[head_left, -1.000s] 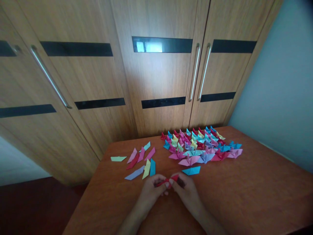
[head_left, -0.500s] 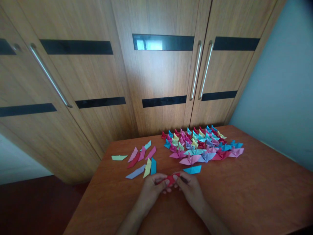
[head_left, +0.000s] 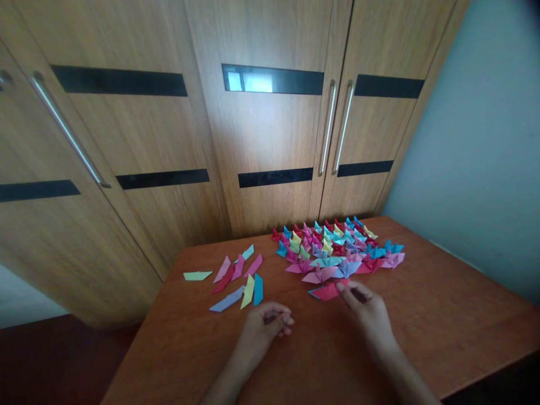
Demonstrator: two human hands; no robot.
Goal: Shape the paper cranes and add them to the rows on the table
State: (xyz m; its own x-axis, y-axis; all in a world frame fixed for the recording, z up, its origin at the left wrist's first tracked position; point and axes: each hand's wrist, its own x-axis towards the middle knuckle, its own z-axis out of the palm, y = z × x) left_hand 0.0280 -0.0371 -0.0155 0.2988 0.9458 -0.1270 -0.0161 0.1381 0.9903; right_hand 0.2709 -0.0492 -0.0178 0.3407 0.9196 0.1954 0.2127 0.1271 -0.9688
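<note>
My right hand [head_left: 371, 315] pinches one end of a red folded paper strip [head_left: 326, 291] with slanted ends. The strip is over a blue folded paper piece [head_left: 314, 295], of which only a sliver shows; whether the two touch I cannot tell. Just beyond them stand rows of folded paper cranes [head_left: 319, 274] in pink, red, blue, yellow and purple. My left hand [head_left: 265, 329] is held above the table with curled fingers and thumb meeting the fingertips, and nothing shows in it. Nearest to it lie flat folded pieces, among them a blue one [head_left: 258, 289] and a yellow one [head_left: 248, 291].
More folded strips, including a purple one [head_left: 228, 299] and a pale green one [head_left: 197, 275], are spread on the left of the wooden table [head_left: 439, 315]. A wardrobe [head_left: 270, 129] with metal handles borders the back edge. On the right is a pale wall [head_left: 468, 169].
My hands have come apart. The right one has carried the red folded paper to the right, over the blue piece. My left hand has let go of it. The view has shifted slightly.
</note>
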